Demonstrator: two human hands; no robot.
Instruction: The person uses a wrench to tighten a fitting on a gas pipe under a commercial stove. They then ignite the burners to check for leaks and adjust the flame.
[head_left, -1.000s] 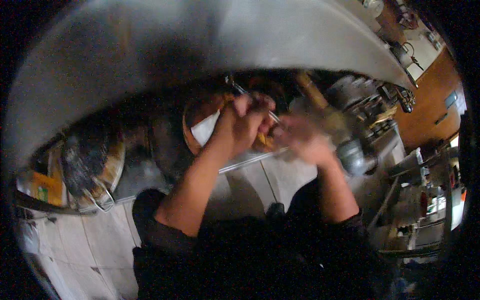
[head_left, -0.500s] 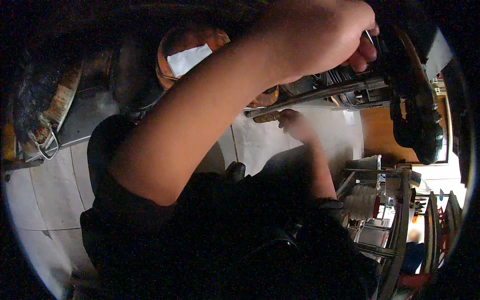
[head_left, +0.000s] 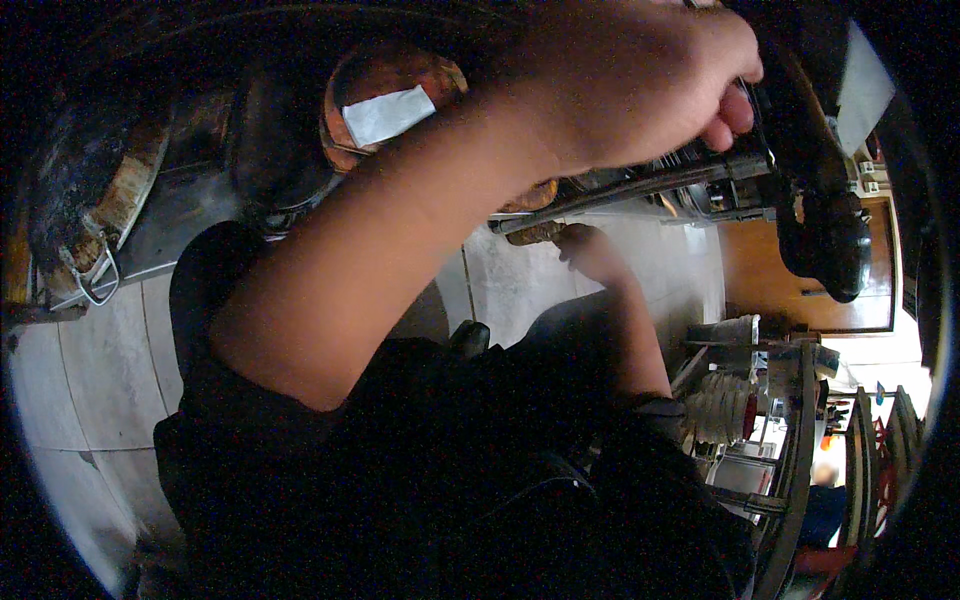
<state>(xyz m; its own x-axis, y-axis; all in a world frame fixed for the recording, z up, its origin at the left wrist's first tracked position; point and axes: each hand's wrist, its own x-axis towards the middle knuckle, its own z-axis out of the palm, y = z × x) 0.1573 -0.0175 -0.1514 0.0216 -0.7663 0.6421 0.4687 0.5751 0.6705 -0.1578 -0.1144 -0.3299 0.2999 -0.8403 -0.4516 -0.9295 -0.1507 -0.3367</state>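
My left arm reaches across the upper middle. My left hand [head_left: 670, 85] is closed beside dark metalwork, with its fingers curled round something I cannot make out. Lower down, my right hand [head_left: 595, 256] is closed at the end of a rough, brown, stick-like piece [head_left: 535, 234]. That piece lies just below the near end of a long dark metal bar [head_left: 640, 187]. Behind my left forearm sits a round, reddish-brown vessel [head_left: 340, 85], partly hidden, with a white folded cloth or paper [head_left: 388, 115] on it.
A large blackened pan [head_left: 75, 190] with a wire handle [head_left: 98, 282] stands at the far left. Pale floor tiles [head_left: 105, 365] show below it. At right are a curved dark pipe [head_left: 835, 255], a wooden door [head_left: 775, 265], and a rack [head_left: 800, 440] with stacked pale containers [head_left: 722, 408].
My left hand has shifted slightly to the right, its fingers still curled. My right hand and the brown piece stay nearly in place. The view has tilted a little.
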